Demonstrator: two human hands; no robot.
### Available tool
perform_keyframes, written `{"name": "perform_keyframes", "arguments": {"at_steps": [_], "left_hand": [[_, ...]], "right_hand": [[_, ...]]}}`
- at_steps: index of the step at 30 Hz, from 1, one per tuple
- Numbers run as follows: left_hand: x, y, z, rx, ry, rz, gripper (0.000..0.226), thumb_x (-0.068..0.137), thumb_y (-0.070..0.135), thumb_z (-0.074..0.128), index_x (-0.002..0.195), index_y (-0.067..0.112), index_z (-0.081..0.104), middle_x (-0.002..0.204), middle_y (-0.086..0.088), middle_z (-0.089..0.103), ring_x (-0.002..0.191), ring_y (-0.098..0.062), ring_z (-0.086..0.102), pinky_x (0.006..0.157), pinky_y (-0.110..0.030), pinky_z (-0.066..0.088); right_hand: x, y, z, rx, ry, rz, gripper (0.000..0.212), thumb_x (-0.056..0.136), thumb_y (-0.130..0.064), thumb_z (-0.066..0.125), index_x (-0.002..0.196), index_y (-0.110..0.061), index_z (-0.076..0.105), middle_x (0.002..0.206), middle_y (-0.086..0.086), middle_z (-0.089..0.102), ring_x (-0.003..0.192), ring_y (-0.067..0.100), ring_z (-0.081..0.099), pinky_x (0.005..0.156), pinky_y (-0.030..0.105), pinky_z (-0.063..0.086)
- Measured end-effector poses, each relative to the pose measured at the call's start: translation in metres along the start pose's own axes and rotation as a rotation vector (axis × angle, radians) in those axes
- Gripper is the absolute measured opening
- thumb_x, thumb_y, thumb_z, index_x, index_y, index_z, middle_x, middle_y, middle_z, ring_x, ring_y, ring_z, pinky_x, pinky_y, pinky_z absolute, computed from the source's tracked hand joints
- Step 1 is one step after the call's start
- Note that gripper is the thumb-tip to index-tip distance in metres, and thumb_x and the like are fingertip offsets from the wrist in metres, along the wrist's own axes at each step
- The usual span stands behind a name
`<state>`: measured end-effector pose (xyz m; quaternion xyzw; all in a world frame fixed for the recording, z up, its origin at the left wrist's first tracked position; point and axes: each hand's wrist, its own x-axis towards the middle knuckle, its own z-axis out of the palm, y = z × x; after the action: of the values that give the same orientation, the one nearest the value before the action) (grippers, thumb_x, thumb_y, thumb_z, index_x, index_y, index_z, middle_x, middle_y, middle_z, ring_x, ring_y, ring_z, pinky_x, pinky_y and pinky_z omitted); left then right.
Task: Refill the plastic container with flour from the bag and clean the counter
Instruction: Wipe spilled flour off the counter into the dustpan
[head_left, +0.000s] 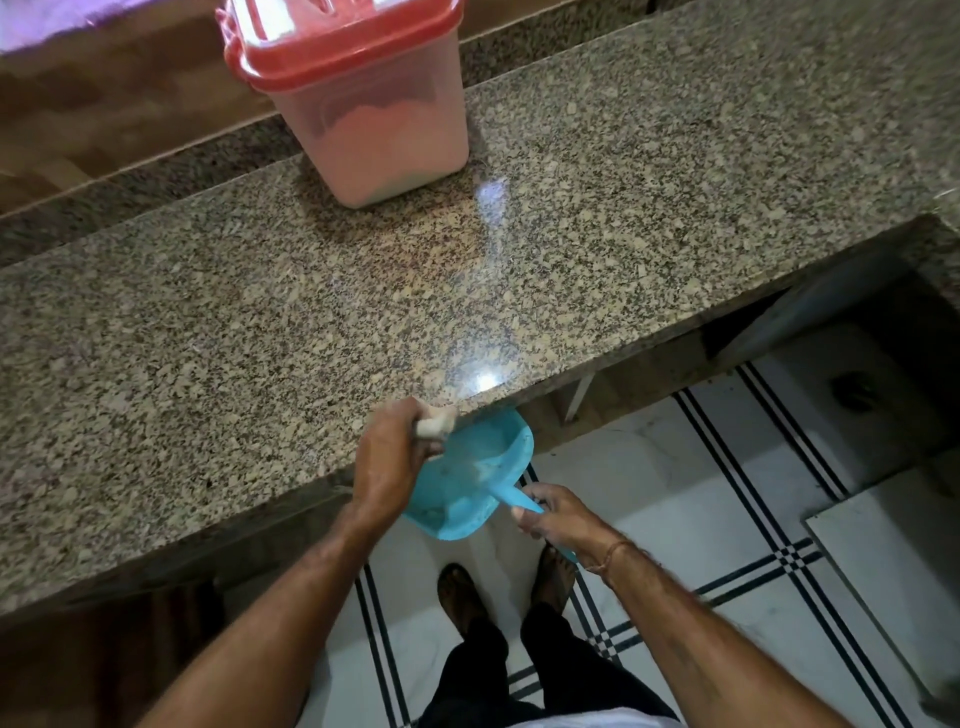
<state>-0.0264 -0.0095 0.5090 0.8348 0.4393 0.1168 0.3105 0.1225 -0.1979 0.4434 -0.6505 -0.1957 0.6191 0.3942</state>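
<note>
The left hand was clenched around a pale cloth at the front edge of the granite counter. Just beside and below it, the right hand grasped the handle of a blue dustpan, held under the counter edge. The plastic container, its red lid on and flour visible inside, stood well beyond both hands.
</note>
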Motion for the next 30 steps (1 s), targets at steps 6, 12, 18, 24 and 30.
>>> {"name": "perform_keyframes", "arguments": {"at_steps": [6,12,18,24,30], "left_hand": [[0.031,-0.02,-0.011,0.005,-0.128,-0.022,0.034,0.088,0.02,0.077,0.12,0.024,0.067,0.124,-0.004,0.061,0.107,-0.017,0.059,0.089,-0.03,0.052],[0.044,-0.003,-0.012,0.235,-0.265,0.139,0.03,0.091,0.02,0.075,0.119,0.012,0.069,0.108,-0.004,0.064,0.093,-0.016,0.058,0.082,-0.029,0.053],[0.036,0.013,0.0,0.212,-0.13,-0.098,0.009,0.094,0.019,0.072,0.099,0.013,0.067,0.097,-0.002,0.072,0.073,-0.003,0.064,0.057,-0.014,0.05],[-0.017,0.008,0.015,0.269,-0.107,-0.009,0.028,0.083,0.023,0.083,0.102,0.011,0.065,0.102,-0.003,0.062,0.086,-0.014,0.056,0.066,-0.022,0.05],[0.01,-0.019,-0.013,0.064,0.117,-0.255,0.013,0.094,0.024,0.071,0.103,0.016,0.064,0.107,-0.005,0.057,0.089,-0.017,0.056,0.068,-0.022,0.046]], "right_hand": [[0.003,0.005,0.004,-0.014,-0.01,0.012,0.009,0.101,-0.012,0.06,0.109,-0.014,0.064,0.083,-0.001,0.054,0.073,0.007,0.049,0.06,0.012,0.044],[0.002,0.009,0.007,-0.015,-0.007,0.022,0.01,0.1,-0.012,0.061,0.108,-0.014,0.066,0.085,0.001,0.055,0.076,0.01,0.049,0.062,0.015,0.045],[-0.002,0.005,0.005,-0.022,-0.005,0.003,0.006,0.1,-0.013,0.061,0.103,-0.016,0.065,0.082,-0.001,0.056,0.072,0.008,0.05,0.061,0.014,0.045],[0.004,0.008,0.005,-0.022,0.007,0.01,0.006,0.099,-0.014,0.063,0.103,-0.016,0.066,0.081,0.0,0.057,0.07,0.007,0.051,0.062,0.017,0.046],[0.006,0.013,0.006,-0.044,-0.014,0.004,0.006,0.099,-0.015,0.064,0.104,-0.016,0.066,0.085,0.001,0.058,0.077,0.012,0.052,0.065,0.018,0.046]]}}
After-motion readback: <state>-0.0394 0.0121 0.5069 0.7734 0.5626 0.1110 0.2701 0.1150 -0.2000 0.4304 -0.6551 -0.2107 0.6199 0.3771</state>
